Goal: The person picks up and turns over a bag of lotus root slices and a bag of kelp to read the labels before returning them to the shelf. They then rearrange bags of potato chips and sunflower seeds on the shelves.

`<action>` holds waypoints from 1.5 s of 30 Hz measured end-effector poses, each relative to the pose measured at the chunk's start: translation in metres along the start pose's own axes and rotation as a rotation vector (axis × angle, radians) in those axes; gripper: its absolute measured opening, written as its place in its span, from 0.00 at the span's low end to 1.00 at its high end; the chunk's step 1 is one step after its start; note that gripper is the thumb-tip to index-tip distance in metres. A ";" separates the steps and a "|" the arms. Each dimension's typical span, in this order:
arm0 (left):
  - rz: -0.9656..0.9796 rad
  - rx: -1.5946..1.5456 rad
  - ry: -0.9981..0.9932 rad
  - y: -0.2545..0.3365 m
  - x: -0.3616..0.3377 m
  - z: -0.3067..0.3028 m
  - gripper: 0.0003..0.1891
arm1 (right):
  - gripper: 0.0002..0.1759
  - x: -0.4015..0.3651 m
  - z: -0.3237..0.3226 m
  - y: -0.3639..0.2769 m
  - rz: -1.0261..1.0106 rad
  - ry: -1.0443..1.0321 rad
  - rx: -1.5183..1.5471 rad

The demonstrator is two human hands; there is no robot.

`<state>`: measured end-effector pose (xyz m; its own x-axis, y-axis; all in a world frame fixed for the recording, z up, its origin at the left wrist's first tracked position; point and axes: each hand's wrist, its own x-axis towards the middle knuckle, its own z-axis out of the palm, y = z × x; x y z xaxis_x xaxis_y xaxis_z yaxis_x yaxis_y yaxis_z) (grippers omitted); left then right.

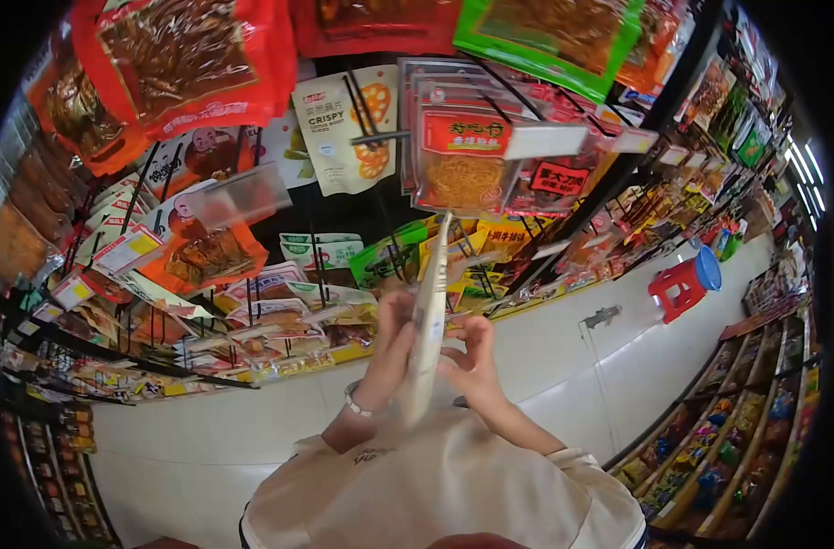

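Two-handed clasp on a thin cream-white plastic snack packet (431, 320): left hand (390, 352) against one face, right hand (472, 361) against the other. Held upright, edge-on, just below a hanging red-topped clear noodle pouch (463, 156).

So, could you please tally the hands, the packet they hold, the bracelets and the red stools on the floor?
2 hands: left hand, right hand
1 pale flat packet, held edge-on between them
1 bracelet, on the left wrist
1 red stool
Total: 5
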<state>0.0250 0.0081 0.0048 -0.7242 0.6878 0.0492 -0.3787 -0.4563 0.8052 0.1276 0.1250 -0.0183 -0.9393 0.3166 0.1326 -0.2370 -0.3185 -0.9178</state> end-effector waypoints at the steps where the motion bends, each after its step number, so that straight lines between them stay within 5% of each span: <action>1: 0.246 0.270 0.063 -0.007 -0.003 0.009 0.27 | 0.35 -0.003 -0.012 -0.007 0.051 -0.039 -0.045; 3: 0.128 0.259 0.125 -0.007 -0.014 0.034 0.30 | 0.34 -0.017 -0.015 -0.039 0.283 0.046 0.372; 6: 0.415 1.250 0.435 -0.016 -0.033 0.064 0.33 | 0.37 -0.038 -0.048 -0.033 0.287 -0.166 0.590; 7: 0.407 1.257 0.448 -0.022 -0.037 0.069 0.33 | 0.38 -0.044 -0.058 -0.033 0.263 -0.249 0.615; 8: 0.401 1.056 0.342 -0.027 -0.041 0.072 0.34 | 0.34 -0.051 -0.062 -0.047 0.345 -0.097 0.342; 10: 0.276 0.499 0.176 -0.039 -0.060 0.103 0.43 | 0.29 -0.065 -0.084 -0.073 0.398 -0.082 0.284; 15: 0.382 0.513 0.229 -0.057 -0.097 0.153 0.51 | 0.24 -0.094 -0.122 -0.108 0.371 -0.071 0.367; 17: 0.190 0.516 0.064 -0.076 -0.115 0.150 0.45 | 0.25 -0.108 -0.138 -0.112 0.381 -0.089 0.404; 20: 0.057 0.483 0.122 -0.097 -0.148 0.176 0.32 | 0.25 -0.122 -0.154 -0.120 0.369 -0.166 0.416; 23: 0.033 0.657 0.104 -0.098 -0.161 0.194 0.21 | 0.25 -0.135 -0.166 -0.132 0.375 -0.244 0.411; 29: 0.078 0.757 0.098 -0.103 -0.168 0.239 0.17 | 0.27 -0.163 -0.183 -0.154 0.263 -0.260 0.453; 45: -0.035 0.855 -0.375 -0.144 -0.116 0.293 0.17 | 0.25 -0.258 -0.249 -0.200 0.005 0.136 0.344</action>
<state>0.3326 0.1593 0.0566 -0.4304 0.8987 0.0841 0.2640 0.0362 0.9638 0.4793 0.3299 0.0379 -0.9046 0.4225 0.0563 -0.3237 -0.5951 -0.7356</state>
